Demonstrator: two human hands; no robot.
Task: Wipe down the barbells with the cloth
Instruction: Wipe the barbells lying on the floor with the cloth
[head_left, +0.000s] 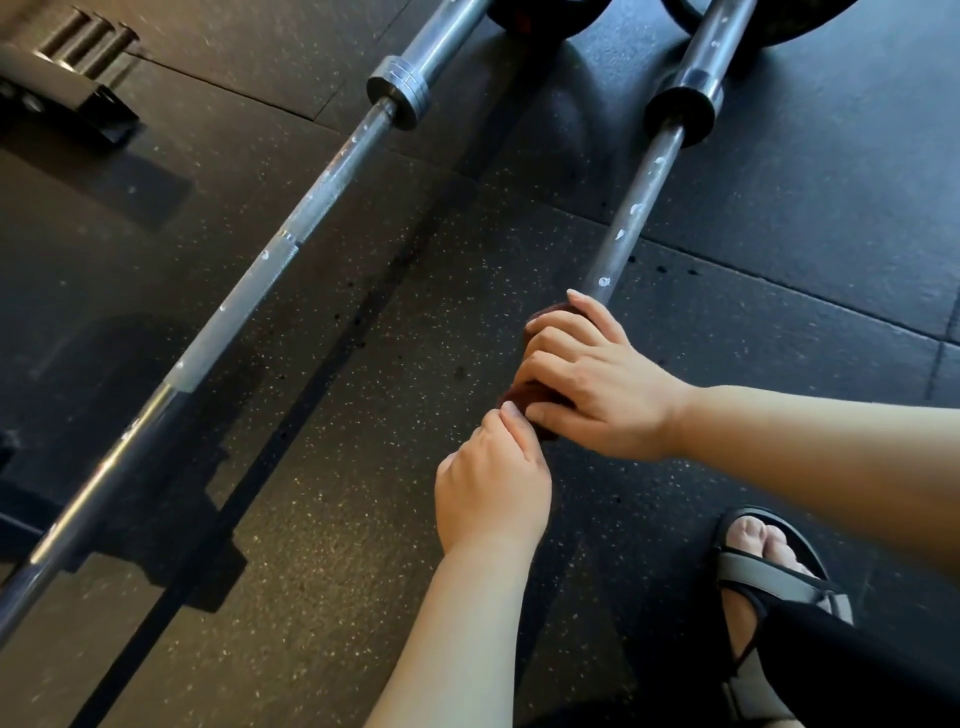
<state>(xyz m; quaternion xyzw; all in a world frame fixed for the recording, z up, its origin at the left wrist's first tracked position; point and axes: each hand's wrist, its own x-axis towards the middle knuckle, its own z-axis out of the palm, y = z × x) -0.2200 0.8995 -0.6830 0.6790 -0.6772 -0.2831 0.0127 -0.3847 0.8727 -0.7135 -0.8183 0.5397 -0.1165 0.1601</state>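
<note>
Two hands meet on the right barbell (639, 208), which lies on the floor (363, 467). The right hand (597, 379) grips the cloth (525, 396) (dark reddish-brown) wrapped round the shaft. The left hand (493, 488), touching it, pinches the cloth's near edge.

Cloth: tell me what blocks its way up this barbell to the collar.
Nothing visible blocks it. The right hand grips the cloth round the barbell, the left hand pinches its near end; ahead, only white flecks dot the shaft up to the black collar.
</note>
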